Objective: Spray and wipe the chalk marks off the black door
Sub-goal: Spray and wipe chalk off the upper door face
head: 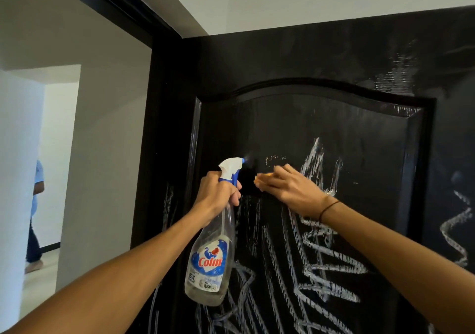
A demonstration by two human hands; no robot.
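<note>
A clear plastic spray bottle with white-and-blue trigger head (213, 243) is gripped at the neck by the left hand (217, 194), nozzle aimed at the black panelled door (295, 58). An orange cloth (262, 178) is pressed flat under the straight-fingered right hand (290, 187). White chalk marks (321, 256) lie mostly below and right of it, the right hand being nearer.

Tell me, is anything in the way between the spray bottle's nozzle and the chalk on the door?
Nothing visible blocks it. The white nozzle of the clear plastic spray bottle in the left hand points at the black wooden door. The right hand, pressing an orange cloth, sits just right of and below the nozzle's line.
</note>
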